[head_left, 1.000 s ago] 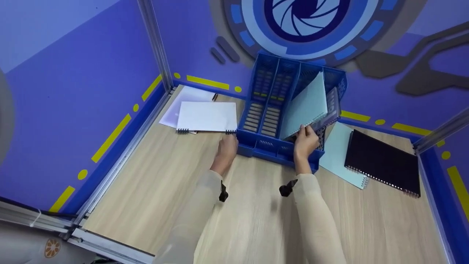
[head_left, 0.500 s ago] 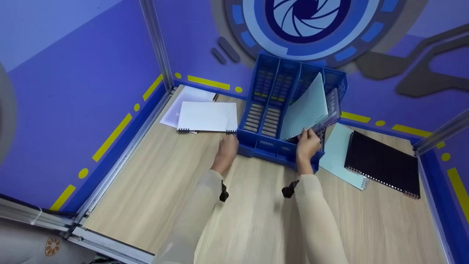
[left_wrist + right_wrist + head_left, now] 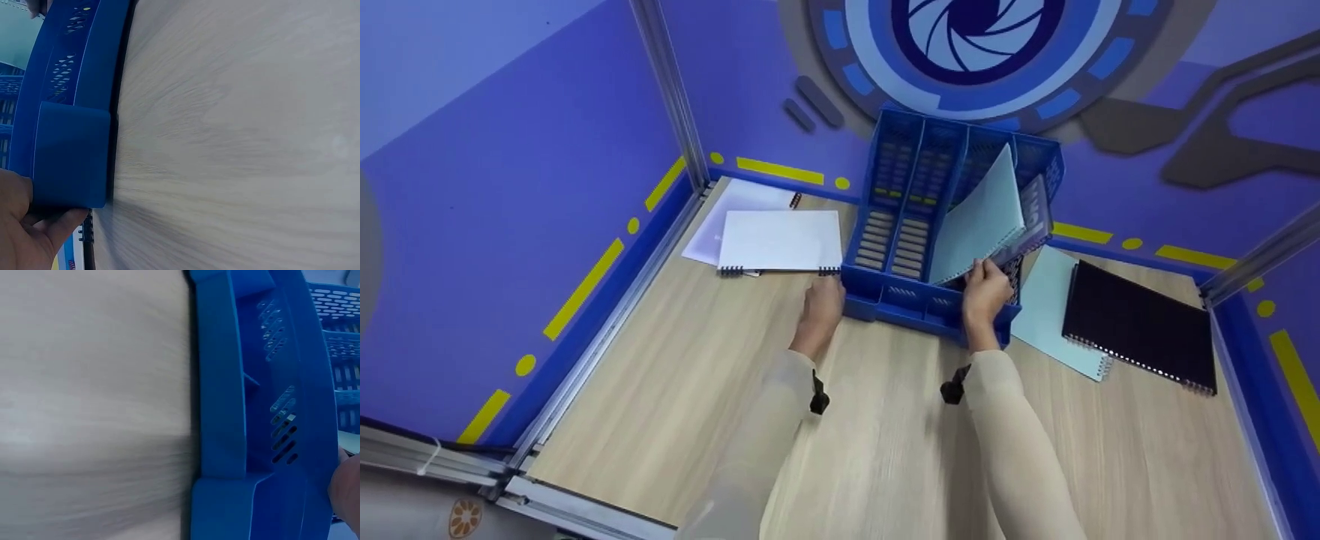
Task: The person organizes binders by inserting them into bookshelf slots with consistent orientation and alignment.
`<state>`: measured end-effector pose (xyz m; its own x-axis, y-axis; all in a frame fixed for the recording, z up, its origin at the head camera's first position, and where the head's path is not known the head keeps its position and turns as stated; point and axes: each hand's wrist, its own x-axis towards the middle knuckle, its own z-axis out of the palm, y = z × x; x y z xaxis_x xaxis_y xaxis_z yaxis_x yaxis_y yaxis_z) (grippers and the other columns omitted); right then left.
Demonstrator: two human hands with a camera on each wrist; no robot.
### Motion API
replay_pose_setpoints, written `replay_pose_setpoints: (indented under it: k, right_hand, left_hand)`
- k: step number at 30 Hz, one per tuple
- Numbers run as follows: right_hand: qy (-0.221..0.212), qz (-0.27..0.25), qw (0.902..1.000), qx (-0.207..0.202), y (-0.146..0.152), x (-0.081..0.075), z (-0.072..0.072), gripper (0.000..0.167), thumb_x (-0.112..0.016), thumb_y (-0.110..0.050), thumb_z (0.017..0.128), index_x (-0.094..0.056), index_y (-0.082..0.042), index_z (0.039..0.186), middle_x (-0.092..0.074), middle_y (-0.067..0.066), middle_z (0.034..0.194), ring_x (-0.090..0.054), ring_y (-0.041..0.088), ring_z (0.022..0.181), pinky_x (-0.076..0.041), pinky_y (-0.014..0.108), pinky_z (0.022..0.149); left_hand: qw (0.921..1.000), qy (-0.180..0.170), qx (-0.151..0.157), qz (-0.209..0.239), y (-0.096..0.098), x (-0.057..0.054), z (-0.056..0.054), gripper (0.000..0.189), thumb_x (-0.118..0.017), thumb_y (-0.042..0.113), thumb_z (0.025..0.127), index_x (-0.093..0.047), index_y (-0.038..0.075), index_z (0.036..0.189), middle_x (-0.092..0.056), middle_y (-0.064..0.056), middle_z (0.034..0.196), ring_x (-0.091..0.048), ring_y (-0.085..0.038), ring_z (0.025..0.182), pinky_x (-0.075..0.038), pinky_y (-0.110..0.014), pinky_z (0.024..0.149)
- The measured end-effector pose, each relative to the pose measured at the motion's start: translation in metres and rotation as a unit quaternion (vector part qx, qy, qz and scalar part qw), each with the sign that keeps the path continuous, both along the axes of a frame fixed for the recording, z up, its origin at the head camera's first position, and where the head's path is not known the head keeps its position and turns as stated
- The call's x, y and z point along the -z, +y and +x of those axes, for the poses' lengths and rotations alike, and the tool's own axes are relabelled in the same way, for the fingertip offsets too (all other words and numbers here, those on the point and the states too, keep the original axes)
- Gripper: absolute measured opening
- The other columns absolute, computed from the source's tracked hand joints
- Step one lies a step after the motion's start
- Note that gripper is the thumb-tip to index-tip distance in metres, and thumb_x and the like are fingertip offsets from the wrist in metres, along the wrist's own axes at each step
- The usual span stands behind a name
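Note:
A blue desktop file organizer (image 3: 900, 304) with upright compartments stands against the back wall. My left hand (image 3: 820, 311) grips its front left corner; in the left wrist view the thumb of this hand (image 3: 25, 230) lies along the front pocket's end. With my right hand (image 3: 987, 296) I pinch the lower, spiral-bound edge of a light-green notebook (image 3: 979, 214). That notebook leans at a slant in the right part of the organizer, slightly bowed. Behind it a greyish, see-through-covered notebook (image 3: 1037, 214) also sits tilted. Only the fingertips of the right hand (image 3: 346, 486) show in the right wrist view.
Left of the organizer, a white spiral notebook (image 3: 780, 240) overlaps a pale purple one (image 3: 705, 232). To the right, a black spiral notebook (image 3: 1140, 326) partly covers another light-green one (image 3: 1046, 322). The wooden table (image 3: 870, 450) is bordered by metal rails and printed walls.
The light-green notebook bows a little more than a second ago, its top edge shifted slightly left. Both hands keep nearly the same places; the head view has tilted slightly.

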<state>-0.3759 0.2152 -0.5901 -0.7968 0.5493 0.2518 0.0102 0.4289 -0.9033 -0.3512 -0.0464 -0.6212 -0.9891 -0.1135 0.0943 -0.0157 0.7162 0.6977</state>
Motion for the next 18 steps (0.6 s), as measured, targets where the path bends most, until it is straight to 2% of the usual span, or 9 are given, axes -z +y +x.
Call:
replay_pose_setpoints:
  k: [5,8,11,14,18]
  right_hand:
    - [0.006,0.007,0.9999,-0.007,0.002,-0.002,-0.001,0.037,-0.058,-0.011,0.103,-0.046,-0.008,0.068,-0.058,0.009,0.069,-0.05,0.009,0.06,-0.041,0.017,0.06]
    - [0.006,-0.012,0.9999,-0.002,0.0,-0.004,-0.002,0.037,-0.058,-0.01,0.103,-0.046,-0.006,0.068,-0.058,0.011,0.07,-0.052,0.01,0.061,-0.043,0.017,0.061]
    - [-0.001,-0.05,0.9987,-0.006,-0.005,-0.006,-0.007,0.038,-0.057,-0.009,0.103,-0.043,-0.007,0.068,-0.061,0.013,0.074,-0.061,0.021,0.066,-0.047,0.017,0.062]
    - [-0.001,-0.083,0.9965,-0.003,-0.008,-0.008,-0.012,0.039,-0.058,-0.008,0.103,-0.042,-0.009,0.067,-0.067,0.017,0.083,-0.066,0.032,0.075,-0.049,0.017,0.063]
    - [0.005,-0.078,0.9969,0.006,-0.006,-0.004,-0.01,0.041,-0.058,-0.009,0.103,-0.038,-0.009,0.067,-0.058,0.014,0.072,-0.058,0.028,0.065,-0.047,0.02,0.061]
  left_hand:
    - [0.9998,-0.012,-0.005,0.015,0.003,-0.001,-0.003,0.019,-0.046,0.012,0.104,-0.059,0.005,0.091,-0.068,-0.018,0.089,-0.067,-0.034,0.078,-0.053,-0.052,0.067]
    - [0.9999,-0.004,-0.002,-0.009,0.002,-0.001,-0.005,0.02,-0.048,0.009,0.101,-0.061,0.002,0.087,-0.069,-0.02,0.088,-0.068,-0.035,0.077,-0.053,-0.051,0.067]
    - [0.9996,0.0,-0.012,-0.025,-0.001,-0.003,-0.008,0.02,-0.051,0.006,0.099,-0.063,-0.001,0.084,-0.07,-0.022,0.086,-0.07,-0.037,0.076,-0.054,-0.051,0.065]
    - [0.9997,0.001,-0.019,-0.017,-0.002,-0.004,-0.008,0.017,-0.051,0.007,0.1,-0.063,-0.001,0.091,-0.07,-0.022,0.087,-0.069,-0.035,0.075,-0.054,-0.051,0.065]
    - [0.9999,0.003,-0.013,-0.004,0.005,0.003,-0.002,0.018,-0.048,0.009,0.101,-0.062,0.001,0.093,-0.068,-0.02,0.086,-0.067,-0.034,0.074,-0.053,-0.051,0.065]
